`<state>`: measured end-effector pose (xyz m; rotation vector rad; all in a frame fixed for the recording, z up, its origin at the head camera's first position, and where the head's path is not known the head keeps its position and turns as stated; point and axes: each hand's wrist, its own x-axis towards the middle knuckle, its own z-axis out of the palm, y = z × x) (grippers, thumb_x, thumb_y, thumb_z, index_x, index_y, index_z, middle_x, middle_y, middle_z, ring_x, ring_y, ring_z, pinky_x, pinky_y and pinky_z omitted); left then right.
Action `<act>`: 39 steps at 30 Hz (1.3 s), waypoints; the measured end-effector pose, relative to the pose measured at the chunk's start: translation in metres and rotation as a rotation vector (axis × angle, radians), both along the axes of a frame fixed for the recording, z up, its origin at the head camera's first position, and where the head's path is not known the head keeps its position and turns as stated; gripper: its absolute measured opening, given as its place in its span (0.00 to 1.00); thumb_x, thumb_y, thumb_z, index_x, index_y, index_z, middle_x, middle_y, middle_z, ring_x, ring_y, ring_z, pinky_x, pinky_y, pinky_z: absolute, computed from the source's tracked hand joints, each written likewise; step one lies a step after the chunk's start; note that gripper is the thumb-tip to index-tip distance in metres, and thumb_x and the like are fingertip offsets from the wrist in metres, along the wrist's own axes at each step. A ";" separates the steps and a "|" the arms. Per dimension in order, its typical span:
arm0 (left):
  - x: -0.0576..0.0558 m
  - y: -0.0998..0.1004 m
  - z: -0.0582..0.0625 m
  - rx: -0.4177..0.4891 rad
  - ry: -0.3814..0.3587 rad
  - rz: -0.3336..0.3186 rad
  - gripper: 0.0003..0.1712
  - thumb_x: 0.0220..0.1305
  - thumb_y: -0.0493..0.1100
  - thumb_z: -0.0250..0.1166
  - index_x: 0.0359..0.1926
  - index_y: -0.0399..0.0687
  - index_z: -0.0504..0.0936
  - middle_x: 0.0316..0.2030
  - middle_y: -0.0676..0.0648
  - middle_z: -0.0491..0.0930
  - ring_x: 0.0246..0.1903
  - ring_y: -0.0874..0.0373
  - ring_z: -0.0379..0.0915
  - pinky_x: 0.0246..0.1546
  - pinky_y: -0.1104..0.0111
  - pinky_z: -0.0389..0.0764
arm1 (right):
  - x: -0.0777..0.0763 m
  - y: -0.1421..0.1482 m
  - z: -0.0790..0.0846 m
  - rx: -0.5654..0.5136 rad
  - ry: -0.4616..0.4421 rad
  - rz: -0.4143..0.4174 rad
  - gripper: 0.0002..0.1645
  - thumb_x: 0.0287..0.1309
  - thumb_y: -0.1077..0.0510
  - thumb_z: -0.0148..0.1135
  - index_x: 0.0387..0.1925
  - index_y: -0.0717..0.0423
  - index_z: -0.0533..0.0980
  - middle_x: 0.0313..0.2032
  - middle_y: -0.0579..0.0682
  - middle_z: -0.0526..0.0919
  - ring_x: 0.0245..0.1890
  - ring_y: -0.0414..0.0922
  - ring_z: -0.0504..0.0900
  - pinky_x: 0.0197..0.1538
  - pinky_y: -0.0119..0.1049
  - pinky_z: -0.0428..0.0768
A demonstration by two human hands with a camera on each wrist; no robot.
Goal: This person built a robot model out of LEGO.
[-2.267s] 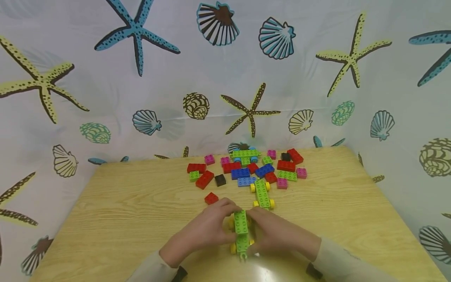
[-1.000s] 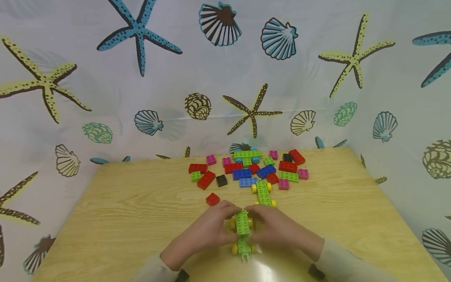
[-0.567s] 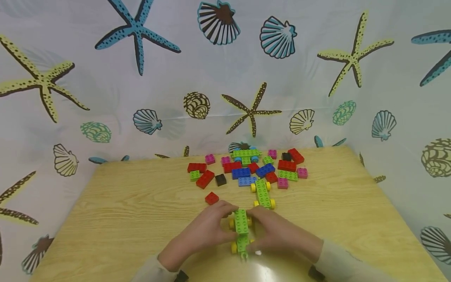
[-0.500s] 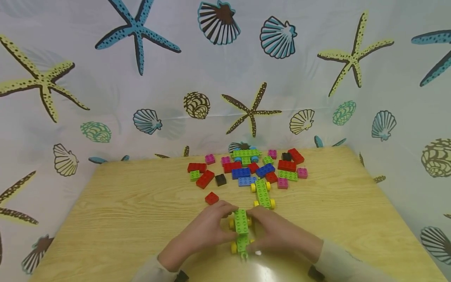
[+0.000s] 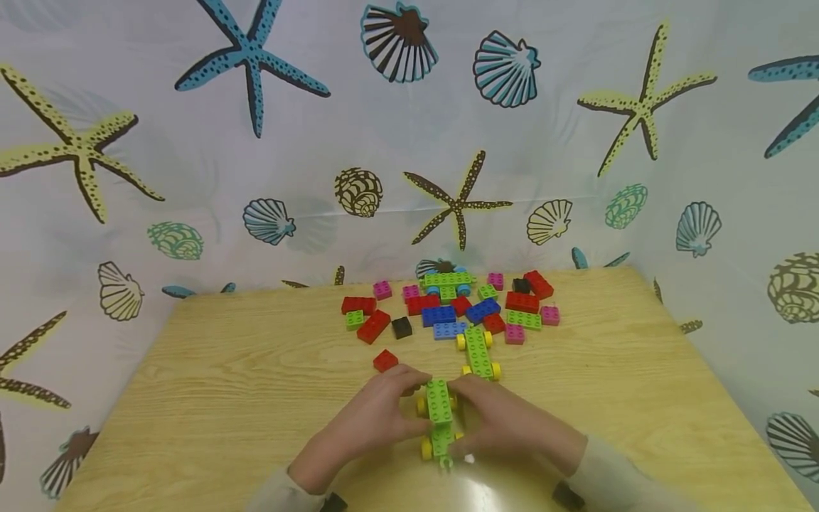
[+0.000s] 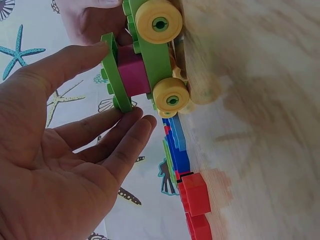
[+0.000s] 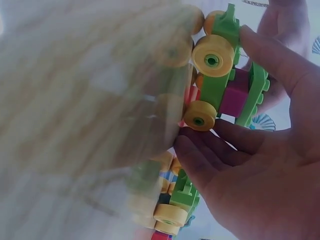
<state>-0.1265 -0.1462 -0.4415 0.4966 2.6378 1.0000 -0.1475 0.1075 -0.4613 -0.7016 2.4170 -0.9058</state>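
**My left hand (image 5: 377, 412) and right hand (image 5: 505, 423) at either side of a lime-green plastic toy car (image 5: 441, 446) with yellow wheels**

Left: thumb and fingertips pinch the ends of a flat, studded lime-green plastic plate (image 5: 439, 402). Right: fingers and thumb bent about the car's other side; whether they grip or only touch, I cannot tell.

Car stands on its wheels on the pale wood-grain table (image 5: 224, 370), close to me. A magenta plastic brick (image 6: 133, 72) sits between its base and the plate.

Just beyond: a second lime-green, yellow-wheeled plastic car (image 5: 478, 352); to its left, a small red plastic brick (image 5: 385, 360). Farther out, among scattered bricks: a dark-blue plastic brick (image 5: 439, 316), a black plastic cube (image 5: 402, 327). Near the back edge, a lime-green plastic car with blue wheels (image 5: 448, 279). Behind, white cloth (image 5: 307, 149) printed with starfish and shells.
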 end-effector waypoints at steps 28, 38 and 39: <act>-0.003 -0.003 0.001 -0.011 0.014 -0.018 0.39 0.65 0.52 0.84 0.72 0.45 0.83 0.64 0.46 0.85 0.64 0.45 0.84 0.67 0.46 0.88 | 0.001 -0.002 0.004 0.023 -0.008 -0.016 0.62 0.52 0.36 0.88 0.82 0.54 0.70 0.78 0.56 0.77 0.80 0.60 0.75 0.82 0.64 0.74; -0.007 -0.008 0.003 0.008 0.026 -0.001 0.36 0.66 0.51 0.83 0.71 0.43 0.84 0.65 0.43 0.86 0.64 0.42 0.85 0.66 0.45 0.89 | 0.001 -0.002 0.003 0.028 0.016 -0.007 0.64 0.52 0.34 0.88 0.82 0.56 0.70 0.79 0.58 0.77 0.80 0.61 0.74 0.83 0.65 0.73; -0.008 -0.009 0.003 0.013 0.026 0.004 0.36 0.66 0.51 0.83 0.71 0.43 0.84 0.66 0.43 0.86 0.64 0.42 0.85 0.66 0.45 0.89 | 0.001 -0.001 0.003 0.029 0.018 -0.006 0.64 0.52 0.34 0.88 0.82 0.56 0.70 0.79 0.58 0.77 0.80 0.61 0.74 0.83 0.64 0.73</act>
